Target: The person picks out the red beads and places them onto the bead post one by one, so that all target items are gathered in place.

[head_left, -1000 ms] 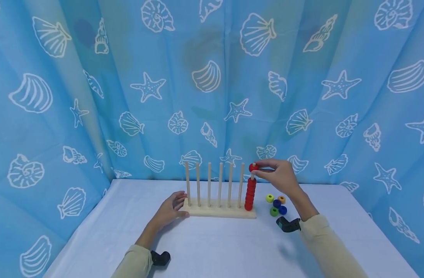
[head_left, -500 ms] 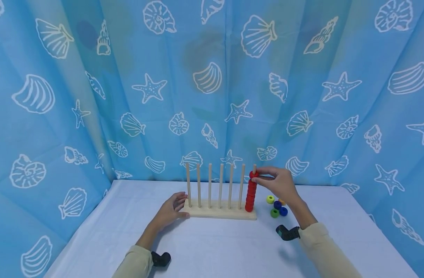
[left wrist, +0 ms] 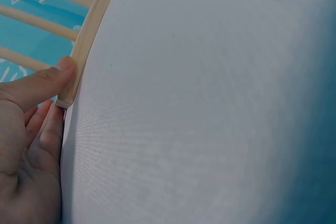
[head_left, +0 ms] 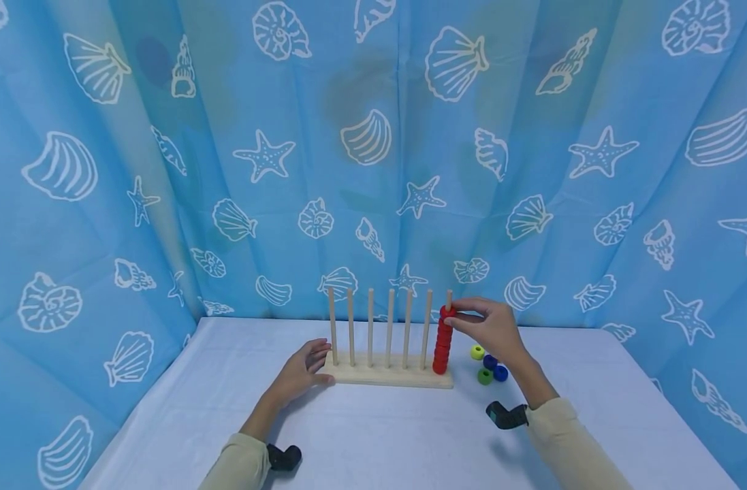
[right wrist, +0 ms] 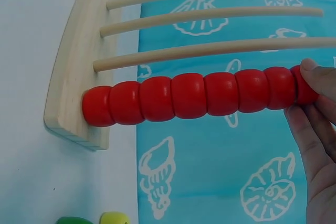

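A wooden peg rack point(head_left: 385, 376) with several upright pegs stands on the table. Its rightmost peg carries a stack of red beads point(right wrist: 189, 95), while the other pegs are bare. Thumb and fingers of my right hand point(head_left: 492, 330) pinch the topmost red bead point(right wrist: 305, 85), which is threaded on that peg and touches the bead below. At the rack's left end, my left hand point(head_left: 302, 367) grips the base, the thumb point(left wrist: 64, 65) on its front edge and the fingers behind the end.
Right of the rack, below my right hand, lie a yellow-green bead point(head_left: 477, 352), a green bead point(head_left: 485, 376) and two blue beads point(head_left: 500, 373). A white cloth point(head_left: 373, 435) covers the table. A blue shell-print curtain point(head_left: 373, 204) hangs behind it.
My right hand has slid the red bead down from the peg's tip onto the stack. An orange bead seen earlier is now hidden behind that hand. The left hand stays in place.
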A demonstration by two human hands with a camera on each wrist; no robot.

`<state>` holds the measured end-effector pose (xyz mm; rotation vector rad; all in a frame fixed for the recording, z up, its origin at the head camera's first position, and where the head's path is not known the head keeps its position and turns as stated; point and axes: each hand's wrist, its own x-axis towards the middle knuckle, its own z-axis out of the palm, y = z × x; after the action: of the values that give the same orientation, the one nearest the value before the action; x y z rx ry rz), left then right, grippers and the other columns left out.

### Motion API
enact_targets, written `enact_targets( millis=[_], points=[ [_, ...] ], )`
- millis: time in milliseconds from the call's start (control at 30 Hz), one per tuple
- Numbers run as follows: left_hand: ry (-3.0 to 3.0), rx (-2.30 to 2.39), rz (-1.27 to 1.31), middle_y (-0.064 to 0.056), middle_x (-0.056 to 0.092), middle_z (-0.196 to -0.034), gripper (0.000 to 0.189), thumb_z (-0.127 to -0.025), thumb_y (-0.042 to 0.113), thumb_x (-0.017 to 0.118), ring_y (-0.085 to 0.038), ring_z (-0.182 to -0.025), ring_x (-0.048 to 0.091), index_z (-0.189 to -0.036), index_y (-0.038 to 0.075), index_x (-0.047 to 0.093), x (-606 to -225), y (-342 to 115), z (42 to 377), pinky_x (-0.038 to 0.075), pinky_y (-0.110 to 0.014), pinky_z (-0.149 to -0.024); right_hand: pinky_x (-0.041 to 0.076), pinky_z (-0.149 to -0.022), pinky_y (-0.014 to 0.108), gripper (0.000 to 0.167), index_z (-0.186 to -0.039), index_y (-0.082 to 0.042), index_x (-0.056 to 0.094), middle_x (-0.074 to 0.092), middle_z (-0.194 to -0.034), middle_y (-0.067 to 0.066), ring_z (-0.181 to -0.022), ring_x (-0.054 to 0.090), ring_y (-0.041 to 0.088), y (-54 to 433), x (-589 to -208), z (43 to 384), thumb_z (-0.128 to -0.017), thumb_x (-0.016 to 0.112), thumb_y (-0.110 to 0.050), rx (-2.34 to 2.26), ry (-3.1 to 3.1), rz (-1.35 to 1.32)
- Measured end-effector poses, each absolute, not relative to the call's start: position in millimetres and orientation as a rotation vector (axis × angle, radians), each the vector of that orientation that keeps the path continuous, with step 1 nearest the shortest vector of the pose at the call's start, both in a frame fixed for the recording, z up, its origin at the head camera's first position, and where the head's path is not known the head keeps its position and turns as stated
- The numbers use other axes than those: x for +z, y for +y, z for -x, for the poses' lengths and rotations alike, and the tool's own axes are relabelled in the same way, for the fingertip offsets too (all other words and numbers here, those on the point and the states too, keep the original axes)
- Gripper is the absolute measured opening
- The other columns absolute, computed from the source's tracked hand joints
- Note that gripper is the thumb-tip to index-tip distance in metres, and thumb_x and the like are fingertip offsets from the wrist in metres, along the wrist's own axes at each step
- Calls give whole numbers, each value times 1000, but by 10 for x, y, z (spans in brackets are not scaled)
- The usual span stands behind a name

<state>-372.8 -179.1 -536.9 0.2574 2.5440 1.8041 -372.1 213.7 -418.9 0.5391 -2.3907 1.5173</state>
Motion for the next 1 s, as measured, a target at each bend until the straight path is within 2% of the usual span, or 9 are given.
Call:
enact_targets(
  millis=[500, 800, 900, 1000],
  points=[
    [2535, 1818, -248, -14, 53, -138, 88, -67, 1, 87, -32, -130, 48, -143, 3, 42, -5332, -1797, 3697, 45, -31, -105, 59, -81, 31, 40, -117, -8, 70, 69, -114, 10, -102, 69, 27, 2108, -4219, 3704, -83, 79, -27, 1545, -2390, -524],
    [2534, 1785, -276, -13, 52, -139, 92, -65, 4, 89, -30, -132, 47, -144, 4, 41, -5306, -1771, 3776, 43, -29, -106, 58, -83, 31, 42, -121, -6, 66, 65, -119, 12, -107, 66, 32, 2137, -4199, 3699, -84, 78, -23, 1547, -2385, -563],
    [2547, 1725, -320, -15, 47, -144, 96, -68, 10, 89, -32, -135, 42, -148, 4, 37, -5282, -1795, 3770, 40, -34, -109, 58, -85, 32, 48, -128, -8, 62, 62, -126, 10, -114, 62, 32, 2153, -4215, 3689, -86, 76, -27, 1474, -2396, -598],
    [2678, 1550, -347, -14, 41, -150, 93, -75, 25, 85, -33, -138, 37, -151, 7, 33, -5240, -1831, 3756, 36, -45, -113, 57, -89, 41, 56, -137, -15, 56, 57, -136, 8, -121, 57, 33, 2197, -4249, 3671, -88, 74, -34, 1313, -2415, -592]
  ],
)
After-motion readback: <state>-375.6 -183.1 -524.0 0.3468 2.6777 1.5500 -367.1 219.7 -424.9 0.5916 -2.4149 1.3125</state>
